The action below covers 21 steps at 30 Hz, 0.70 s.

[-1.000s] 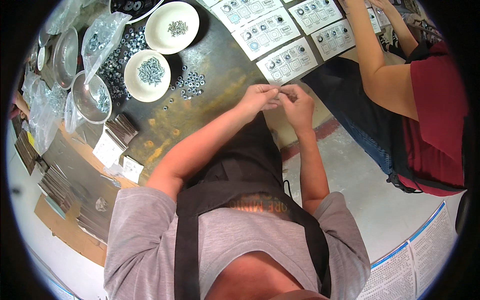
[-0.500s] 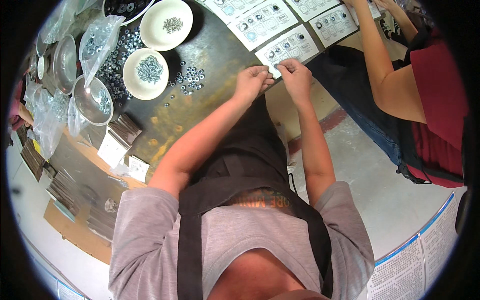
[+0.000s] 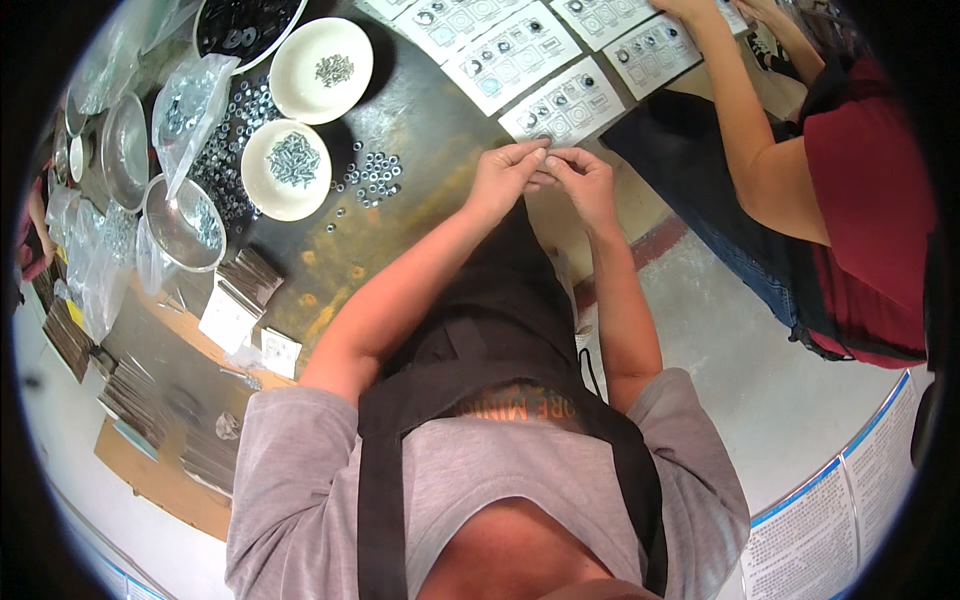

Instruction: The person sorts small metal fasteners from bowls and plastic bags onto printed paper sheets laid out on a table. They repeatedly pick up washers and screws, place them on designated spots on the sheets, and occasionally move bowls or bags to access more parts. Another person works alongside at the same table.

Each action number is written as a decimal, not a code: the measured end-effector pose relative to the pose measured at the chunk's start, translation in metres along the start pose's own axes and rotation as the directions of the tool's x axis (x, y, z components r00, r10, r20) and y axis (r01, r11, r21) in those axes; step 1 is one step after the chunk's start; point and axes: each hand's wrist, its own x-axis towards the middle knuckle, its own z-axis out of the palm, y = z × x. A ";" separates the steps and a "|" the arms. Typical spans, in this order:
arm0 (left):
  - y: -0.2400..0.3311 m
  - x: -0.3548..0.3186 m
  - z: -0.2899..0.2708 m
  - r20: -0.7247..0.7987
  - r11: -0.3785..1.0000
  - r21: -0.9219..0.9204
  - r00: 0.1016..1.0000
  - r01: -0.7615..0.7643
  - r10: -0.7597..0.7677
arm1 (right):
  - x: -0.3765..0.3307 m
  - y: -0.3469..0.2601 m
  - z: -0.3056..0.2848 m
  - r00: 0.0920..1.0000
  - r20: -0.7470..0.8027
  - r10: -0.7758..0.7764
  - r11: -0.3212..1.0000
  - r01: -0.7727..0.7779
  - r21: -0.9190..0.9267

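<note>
Worktable (image 3: 425, 140) carries a printed card (image 3: 572, 108); beside the card's near edge, left hand (image 3: 503, 178) and right hand (image 3: 588, 185) meet, fingertips pinched, any part between them hidden; slackened pinch could drop it.

Light is bright, with dark shadow beside the upper bowl (image 3: 292, 78) and fisheye-bent edges.

The person's left hand (image 3: 503, 180) and right hand (image 3: 588, 183), observed slightly apart half a second earlier, have since come together, fingertips now meeting.
</note>
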 end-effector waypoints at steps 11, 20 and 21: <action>0.045 0.039 0.037 0.058 0.999 -0.025 0.997 -0.047 0.048 | 0.116 -0.036 -0.082 0.879 -0.415 -0.235 0.937 0.091 -0.338; 0.049 0.053 0.030 0.067 0.994 -0.110 0.998 0.021 -0.013 | 0.139 -0.046 -0.090 0.854 -0.333 -0.399 0.763 0.108 -0.637; 0.049 0.054 0.030 0.064 0.994 -0.104 0.998 0.014 -0.008 | 0.136 -0.049 -0.088 0.846 -0.332 -0.416 0.733 0.096 -0.673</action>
